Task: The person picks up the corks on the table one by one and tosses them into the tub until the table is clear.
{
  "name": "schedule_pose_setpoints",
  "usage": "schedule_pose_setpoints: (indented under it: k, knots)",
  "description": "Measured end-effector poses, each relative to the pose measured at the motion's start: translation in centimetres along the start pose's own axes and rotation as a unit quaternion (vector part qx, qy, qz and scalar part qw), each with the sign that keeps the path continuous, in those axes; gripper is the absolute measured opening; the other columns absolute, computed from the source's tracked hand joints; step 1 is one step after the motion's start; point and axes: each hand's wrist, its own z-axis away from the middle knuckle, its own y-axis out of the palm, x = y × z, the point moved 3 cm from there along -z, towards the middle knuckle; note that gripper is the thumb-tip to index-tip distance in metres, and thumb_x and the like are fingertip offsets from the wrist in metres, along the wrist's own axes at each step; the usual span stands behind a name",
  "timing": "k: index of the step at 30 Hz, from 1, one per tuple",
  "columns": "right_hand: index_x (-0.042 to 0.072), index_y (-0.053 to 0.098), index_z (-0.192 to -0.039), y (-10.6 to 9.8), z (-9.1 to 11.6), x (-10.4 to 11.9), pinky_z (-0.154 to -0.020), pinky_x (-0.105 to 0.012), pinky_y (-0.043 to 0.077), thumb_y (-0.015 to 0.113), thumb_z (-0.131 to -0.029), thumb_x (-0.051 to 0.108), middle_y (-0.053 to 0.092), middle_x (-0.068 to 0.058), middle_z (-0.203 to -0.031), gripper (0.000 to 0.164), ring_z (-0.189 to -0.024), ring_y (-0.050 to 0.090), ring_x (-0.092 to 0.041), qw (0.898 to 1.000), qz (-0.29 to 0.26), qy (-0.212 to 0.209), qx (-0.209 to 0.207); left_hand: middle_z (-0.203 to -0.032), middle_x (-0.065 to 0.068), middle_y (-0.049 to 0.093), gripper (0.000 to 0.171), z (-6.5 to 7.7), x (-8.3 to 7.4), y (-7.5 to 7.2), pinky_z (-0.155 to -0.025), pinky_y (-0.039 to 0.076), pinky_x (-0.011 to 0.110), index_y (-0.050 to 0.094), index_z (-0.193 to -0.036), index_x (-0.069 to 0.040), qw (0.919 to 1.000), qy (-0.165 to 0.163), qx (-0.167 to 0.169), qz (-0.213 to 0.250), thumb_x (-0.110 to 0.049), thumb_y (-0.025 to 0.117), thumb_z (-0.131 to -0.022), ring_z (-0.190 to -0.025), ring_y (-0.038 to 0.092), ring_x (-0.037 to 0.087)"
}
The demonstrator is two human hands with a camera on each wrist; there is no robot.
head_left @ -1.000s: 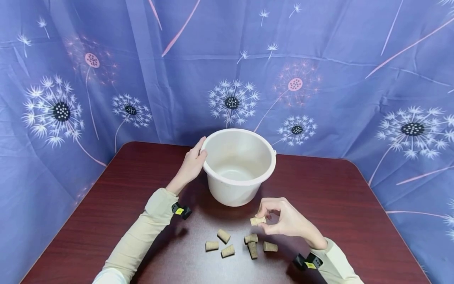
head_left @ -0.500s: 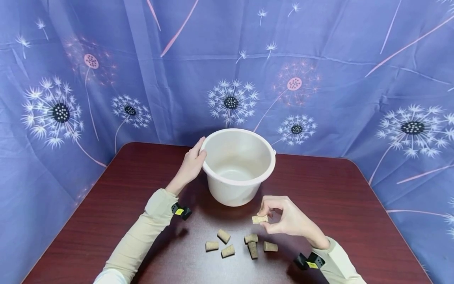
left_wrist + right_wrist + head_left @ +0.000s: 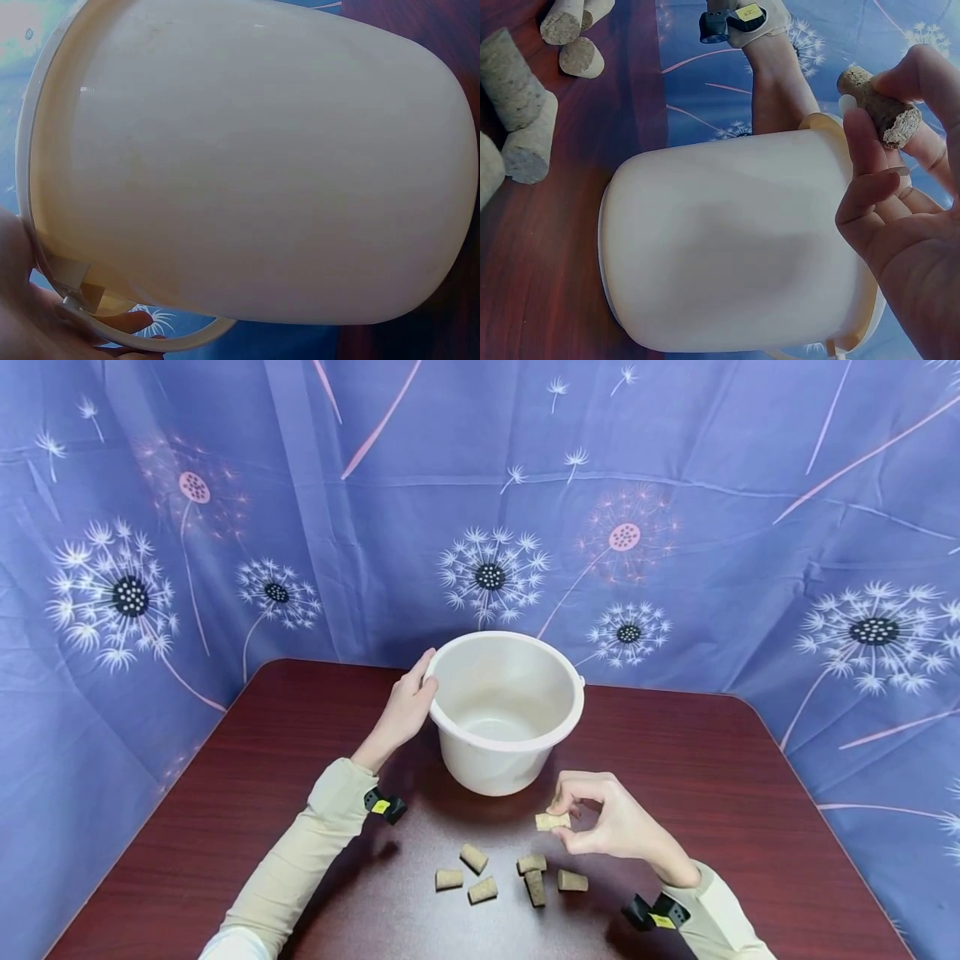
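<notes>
A dark reddish-brown, wood-grained table (image 3: pixel 315 727) is backed and flanked by blue cloth (image 3: pixel 420 510) printed with white and pink dandelions. At the far left, a beige sleeve (image 3: pixel 300 852) is worn with a small black camera (image 3: pixel 393 811) at the wrist. By the left hand (image 3: pixel 402 710), the rim of a round white plastic bucket (image 3: pixel 491 764) is gripped, thumb and fingers closed on its edge; beside those fingers a thin, curved white handle (image 3: pixel 180 345) is shown in the left wrist view. The bucket is stood on the table to the right of that grip, mouth up. Nearer than the left grip, three light-brown, tapered cork stoppers (image 3: pixel 482 890) are loosely grouped. Farther right, just left of the right grip and nearer, a touching pair of corks (image 3: pixel 534 888) is laid. By the right hand (image 3: pixel 622 822), one cork stopper (image 3: pixel 551 822) is pinched between thumb and fingertips, raised above the table and apart from the bucket. On the near side of that grip, a lone cork (image 3: pixel 572 882) is laid; farther right, a second black camera (image 3: pixel 637 912) and a second beige sleeve (image 3: pixel 720 918) are seen
</notes>
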Motion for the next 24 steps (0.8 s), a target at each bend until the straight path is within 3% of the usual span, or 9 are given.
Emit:
schedule_pose_setpoints:
  k: [11, 24]
  knots:
    - [0.018, 0.060, -0.078, -0.13, -0.41, 0.31, -0.050, -0.020, 0.039, 0.069, -0.060, -0.013, 0.059, 0.002, -0.076, 0.037, -0.061, 0.045, -0.009, 1.000, -0.008, -0.020, -0.015, -0.155, 0.009, 0.034, 0.057, -0.01, 0.08, 0.05, -0.113, 0.034, 0.040, 0.029, -0.153, -0.012, 1.0000, -0.001, 0.001, 0.007, -0.021, 0.037, -0.097, -0.140, 0.038, 0.021]
    - [0.014, 0.059, -0.077, -0.45, -0.84, 0.58, -0.049, -0.023, 0.036, 0.069, -0.064, -0.010, 0.060, -0.001, -0.074, 0.029, -0.064, 0.044, -0.005, 0.998, -0.009, -0.048, -0.035, -0.156, 0.009, 0.032, 0.057, -0.03, 0.17, 0.11, -0.113, 0.033, 0.040, 0.027, -0.154, -0.011, 0.9999, 0.000, 0.003, 0.014, -0.020, 0.036, -0.098, -0.140, 0.037, 0.021]
